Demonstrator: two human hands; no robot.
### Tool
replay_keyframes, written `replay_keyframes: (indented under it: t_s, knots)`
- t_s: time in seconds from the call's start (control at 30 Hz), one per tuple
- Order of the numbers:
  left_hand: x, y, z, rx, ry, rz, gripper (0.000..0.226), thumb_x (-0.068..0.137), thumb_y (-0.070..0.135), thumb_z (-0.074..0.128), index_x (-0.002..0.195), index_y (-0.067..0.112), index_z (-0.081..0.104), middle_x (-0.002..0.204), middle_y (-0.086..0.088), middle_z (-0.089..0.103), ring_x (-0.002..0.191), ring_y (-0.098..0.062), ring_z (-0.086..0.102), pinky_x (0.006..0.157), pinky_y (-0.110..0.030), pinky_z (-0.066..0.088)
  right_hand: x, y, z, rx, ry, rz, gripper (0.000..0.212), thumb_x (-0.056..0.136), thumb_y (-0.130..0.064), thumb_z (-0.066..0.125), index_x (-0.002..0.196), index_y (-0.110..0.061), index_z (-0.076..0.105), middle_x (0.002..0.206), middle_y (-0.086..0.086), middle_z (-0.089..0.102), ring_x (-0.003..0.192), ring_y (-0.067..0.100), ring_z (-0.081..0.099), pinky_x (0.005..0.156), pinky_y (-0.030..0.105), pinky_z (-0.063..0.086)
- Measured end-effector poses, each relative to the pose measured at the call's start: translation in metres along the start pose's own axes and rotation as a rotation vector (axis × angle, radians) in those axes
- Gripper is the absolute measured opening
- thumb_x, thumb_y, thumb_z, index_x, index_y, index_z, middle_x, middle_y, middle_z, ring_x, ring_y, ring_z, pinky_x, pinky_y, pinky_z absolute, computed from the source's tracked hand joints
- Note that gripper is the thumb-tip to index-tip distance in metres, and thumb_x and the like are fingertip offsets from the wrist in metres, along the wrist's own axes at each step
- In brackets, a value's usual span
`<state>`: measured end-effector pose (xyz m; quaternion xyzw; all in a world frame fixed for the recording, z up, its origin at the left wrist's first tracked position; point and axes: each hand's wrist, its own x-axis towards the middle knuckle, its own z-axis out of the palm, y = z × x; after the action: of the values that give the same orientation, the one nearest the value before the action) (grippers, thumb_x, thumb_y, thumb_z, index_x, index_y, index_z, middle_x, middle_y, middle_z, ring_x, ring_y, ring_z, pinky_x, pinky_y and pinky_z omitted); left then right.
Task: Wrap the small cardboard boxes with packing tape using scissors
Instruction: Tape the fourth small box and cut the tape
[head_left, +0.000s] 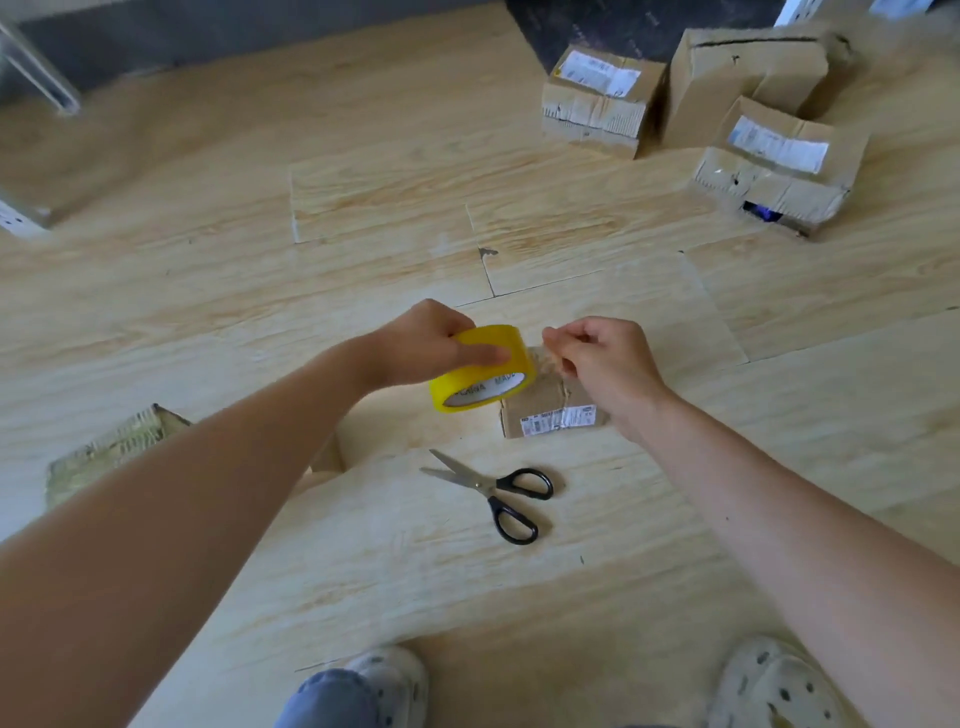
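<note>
My left hand grips a yellow roll of packing tape just above the floor. My right hand pinches the free end of the clear tape, a short strip stretched between the roll and my fingers. Under both hands sits a small cardboard box with a white label on its near side; my hands and the roll partly cover it. Black-handled scissors lie on the floor in front of the box, blades slightly apart and pointing left.
Three more cardboard boxes stand at the back right: one, a taller one and a torn one. A tape-wrapped box lies at the left. My two feet in pale clogs are at the bottom edge on the wooden floor.
</note>
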<state>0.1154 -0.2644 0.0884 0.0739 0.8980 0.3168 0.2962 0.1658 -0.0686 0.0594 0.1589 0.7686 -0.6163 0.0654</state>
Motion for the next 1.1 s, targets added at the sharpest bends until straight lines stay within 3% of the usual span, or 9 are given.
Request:
replay_keyframes:
  t_s: [0.07, 0.2, 0.33, 0.5, 0.67, 0.87, 1.1]
  knots:
    - [0.011, 0.004, 0.000, 0.136, 0.046, 0.020, 0.046, 0.078, 0.055, 0.069, 0.059, 0.016, 0.053, 0.056, 0.006, 0.042, 0.051, -0.009, 0.040, 0.050, -0.024, 0.031, 0.008, 0.004, -0.005, 0.040, 0.011, 0.003, 0.020, 0.092, -0.011, 0.065, 0.074, -0.002, 0.066, 0.053, -0.003, 0.055, 0.045, 0.001, 0.048, 0.052, 0.013, 0.043]
    - [0.028, 0.004, 0.002, 0.140, 0.066, 0.016, 0.051, 0.071, 0.060, 0.071, 0.054, 0.017, 0.050, 0.046, 0.011, 0.038, 0.046, -0.005, 0.039, 0.050, -0.023, 0.030, 0.021, 0.007, -0.018, 0.043, 0.003, -0.002, 0.019, 0.090, -0.011, 0.066, 0.077, 0.003, 0.067, 0.061, 0.005, 0.058, 0.049, 0.004, 0.049, 0.059, 0.019, 0.044]
    - [0.038, 0.002, 0.007, 0.301, 0.122, -0.047, 0.055, 0.070, 0.067, 0.067, 0.055, 0.016, 0.054, 0.055, 0.002, 0.045, 0.055, -0.013, 0.045, 0.051, -0.028, 0.033, 0.026, 0.013, -0.032, 0.010, -0.027, -0.006, 0.016, 0.091, -0.010, 0.066, 0.076, -0.004, 0.068, 0.064, 0.002, 0.062, 0.048, 0.000, 0.052, 0.057, 0.015, 0.045]
    - [0.026, -0.011, 0.009, -0.020, 0.044, -0.017, 0.079, 0.058, 0.077, 0.059, 0.067, -0.002, 0.055, 0.060, -0.002, 0.038, 0.052, -0.011, 0.035, 0.053, -0.025, 0.029, 0.032, 0.029, -0.054, 0.012, -0.030, 0.066, 0.015, 0.090, -0.009, 0.066, 0.077, -0.004, 0.069, 0.054, -0.005, 0.062, 0.046, 0.001, 0.053, 0.053, 0.015, 0.046]
    - [0.023, -0.042, 0.008, 0.229, 0.132, -0.123, 0.058, 0.075, 0.061, 0.066, 0.053, 0.010, 0.049, 0.050, -0.002, 0.039, 0.050, -0.015, 0.041, 0.052, -0.027, 0.032, 0.030, 0.048, -0.057, 0.061, -0.029, 0.105, 0.015, 0.089, -0.012, 0.069, 0.075, -0.009, 0.071, 0.062, -0.001, 0.065, 0.053, 0.005, 0.056, 0.058, 0.020, 0.049]
    - [0.038, -0.049, 0.015, 0.171, 0.142, -0.145, 0.051, 0.076, 0.063, 0.064, 0.053, 0.018, 0.060, 0.043, 0.008, 0.045, 0.044, -0.009, 0.045, 0.048, -0.022, 0.034, 0.043, 0.058, -0.059, -0.016, -0.008, 0.151, 0.015, 0.090, -0.012, 0.067, 0.075, -0.010, 0.069, 0.063, -0.002, 0.064, 0.049, -0.001, 0.056, 0.053, 0.012, 0.047]
    - [0.060, -0.054, 0.020, 0.183, 0.175, -0.173, 0.036, 0.074, 0.066, 0.064, 0.066, 0.031, 0.070, 0.065, 0.004, 0.064, 0.063, -0.012, 0.060, 0.050, -0.023, 0.039, 0.059, 0.069, -0.047, -0.146, 0.047, 0.156, 0.020, 0.092, -0.016, 0.066, 0.073, -0.010, 0.069, 0.064, -0.003, 0.062, 0.063, 0.008, 0.057, 0.074, 0.030, 0.050]
